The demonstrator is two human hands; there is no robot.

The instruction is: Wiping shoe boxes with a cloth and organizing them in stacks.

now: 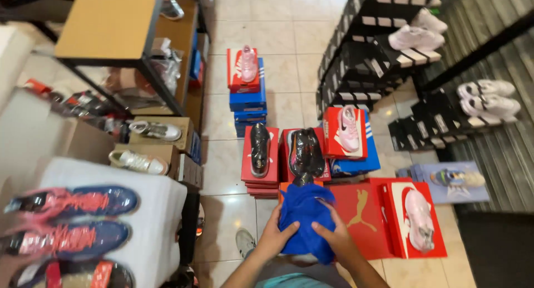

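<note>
My left hand (274, 235) grips the left side of a blue cloth (305, 221), fingers curled into its folds. My right hand (335, 236) clutches the cloth's right side, thumb pressed on top. Just above the cloth sits a black shoe (305, 153); right of my right hand lies a red shoebox (361, 218).

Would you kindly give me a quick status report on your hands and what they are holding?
Left hand and right hand both gripping blue cloth. Cloth held above red shoe boxes on the tiled floor. Black shoe just beyond; nothing blocking.
</note>
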